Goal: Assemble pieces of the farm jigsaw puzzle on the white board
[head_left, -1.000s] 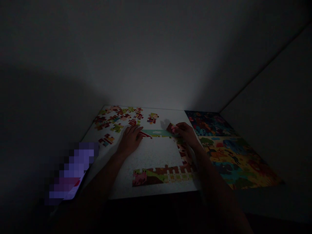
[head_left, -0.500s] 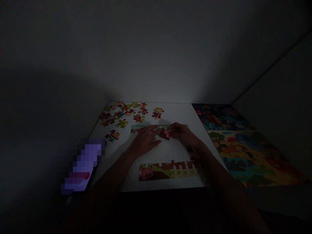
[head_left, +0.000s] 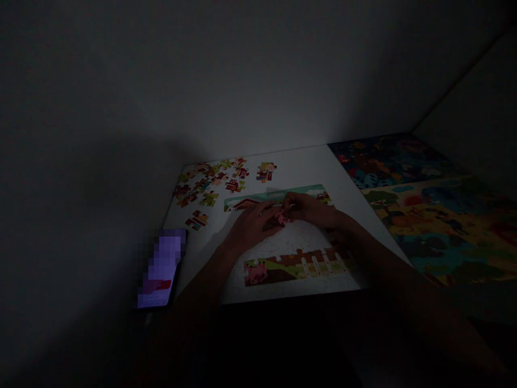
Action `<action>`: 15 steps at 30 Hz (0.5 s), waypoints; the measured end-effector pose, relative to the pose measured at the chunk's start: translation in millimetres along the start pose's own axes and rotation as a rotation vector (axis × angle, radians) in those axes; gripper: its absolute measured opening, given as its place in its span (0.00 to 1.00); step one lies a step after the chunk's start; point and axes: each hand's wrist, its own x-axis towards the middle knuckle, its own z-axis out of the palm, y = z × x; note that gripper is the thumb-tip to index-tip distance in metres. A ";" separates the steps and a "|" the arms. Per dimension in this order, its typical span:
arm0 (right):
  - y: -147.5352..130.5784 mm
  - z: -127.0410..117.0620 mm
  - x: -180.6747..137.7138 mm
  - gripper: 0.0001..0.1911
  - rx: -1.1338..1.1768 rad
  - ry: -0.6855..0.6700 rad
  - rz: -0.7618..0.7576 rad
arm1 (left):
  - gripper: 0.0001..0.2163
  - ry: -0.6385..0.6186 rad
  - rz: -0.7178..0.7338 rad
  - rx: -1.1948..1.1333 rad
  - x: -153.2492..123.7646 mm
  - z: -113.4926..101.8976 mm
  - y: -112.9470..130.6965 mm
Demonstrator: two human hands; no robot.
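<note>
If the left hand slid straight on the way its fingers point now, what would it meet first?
The left hand points up-right across the table. It would first meet the small pink puzzle piece at the right hand; they look almost touching, though the dim light makes that unsure.

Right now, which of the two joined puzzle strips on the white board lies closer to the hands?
The far strip, green and teal; both hands rest against it. The fence strip lies apart, nearer the board's front edge.
</note>
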 end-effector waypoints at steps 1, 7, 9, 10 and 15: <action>0.2 0.2 0.2 0.07 -0.002 -0.003 -0.002 | 0.21 -0.004 -0.003 0.002 0.3 0.0 0.2; -1.9 2.0 1.2 0.08 0.041 -0.004 0.028 | 0.23 -0.023 0.009 0.023 1.2 -0.8 0.5; -3.5 2.5 1.2 0.09 0.051 -0.008 0.028 | 0.23 -0.026 0.001 0.024 1.0 -0.5 0.3; -4.0 2.6 1.2 0.09 0.056 -0.010 0.028 | 0.23 -0.026 -0.002 0.023 0.8 -0.4 0.3; -2.1 2.5 1.7 0.11 0.094 -0.005 0.043 | 0.23 0.017 0.029 0.015 0.1 -0.5 0.7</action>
